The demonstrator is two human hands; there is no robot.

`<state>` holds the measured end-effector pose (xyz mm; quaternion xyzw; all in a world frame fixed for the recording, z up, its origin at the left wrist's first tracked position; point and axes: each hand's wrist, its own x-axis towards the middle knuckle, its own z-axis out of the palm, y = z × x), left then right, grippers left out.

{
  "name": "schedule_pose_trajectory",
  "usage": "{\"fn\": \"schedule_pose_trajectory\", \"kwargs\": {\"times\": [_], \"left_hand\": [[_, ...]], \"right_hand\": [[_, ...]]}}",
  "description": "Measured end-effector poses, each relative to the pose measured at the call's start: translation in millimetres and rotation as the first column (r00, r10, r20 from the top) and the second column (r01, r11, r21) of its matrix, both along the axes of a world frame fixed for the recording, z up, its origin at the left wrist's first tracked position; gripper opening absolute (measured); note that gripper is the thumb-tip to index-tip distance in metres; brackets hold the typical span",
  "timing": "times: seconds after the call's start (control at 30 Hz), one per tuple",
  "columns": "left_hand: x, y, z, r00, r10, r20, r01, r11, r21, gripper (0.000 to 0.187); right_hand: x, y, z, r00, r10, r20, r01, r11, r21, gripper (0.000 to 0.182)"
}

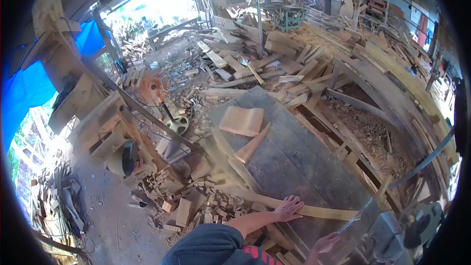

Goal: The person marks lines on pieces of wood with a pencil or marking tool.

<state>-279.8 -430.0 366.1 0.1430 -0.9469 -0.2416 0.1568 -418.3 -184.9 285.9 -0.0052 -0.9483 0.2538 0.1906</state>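
Observation:
A long, narrow wooden strip (329, 212) lies across the near end of a dark, flat-topped work table (289, 167). My left hand (288, 208) rests over this strip, fingers closed across it. Lower down, my right hand (325, 243) is beside a greyish upright board (354, 226) at the machine; its fingers are blurred and partly hidden. The strip's right end reaches that board. At the lower right a toothed dark wheel (417, 233) shows among machine parts. On the table's far end are a wide curved wooden piece (242, 120) and a tapered wooden wedge (252, 143).
Wood offcuts (206, 211) are heaped left of the table. An orange-bladed fan (153, 88) stands beyond them. Piled planks (289, 54) fill the background, and long boards (397, 88) run along the right. A slanting wooden beam (142, 108) crosses the left side.

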Motion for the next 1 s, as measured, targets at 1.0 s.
{"fn": "schedule_pose_trajectory", "kwargs": {"times": [1.0], "left_hand": [[-43,28,-37,0.909,0.415,-0.043,-0.417,0.908,-0.033,0.024]], "right_hand": [[138,9,99,0.842,0.483,0.24,-0.463,0.876,-0.135,0.021]]}}
